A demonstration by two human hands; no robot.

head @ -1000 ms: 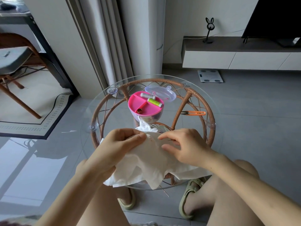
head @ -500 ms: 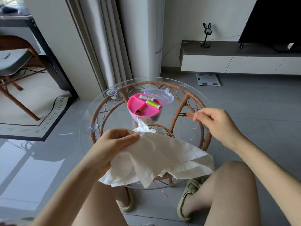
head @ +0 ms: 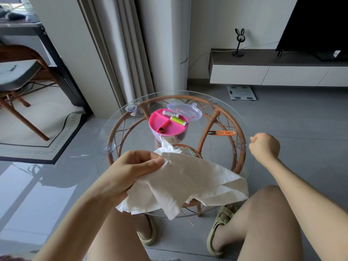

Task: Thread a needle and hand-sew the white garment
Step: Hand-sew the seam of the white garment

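Observation:
The white garment (head: pixel 197 181) lies bunched on the near part of the round glass table (head: pixel 102 136), and part of it hangs over the near edge. My left hand (head: pixel 131 172) grips its left upper edge, thumb on top. Out past the table's right rim, my right hand (head: pixel 264 146) is raised with its fingers curled tight and thumb pinched against them. What it pinches is too thin to see; it looks like the needle. No thread shows between that hand and the cloth.
A pink sewing box (head: pixel 165 125) with a green spool (head: pixel 178 120) and a white spool (head: pixel 170 113) stands behind the garment, its clear lid (head: pixel 185 111) beside it. Orange thread snips (head: pixel 224 132) lie at the table's right. My knees are under the near edge.
My right hand left the cloth beside the left hand and drew away to the right, past the table's rim. The left hand kept its grip on the garment.

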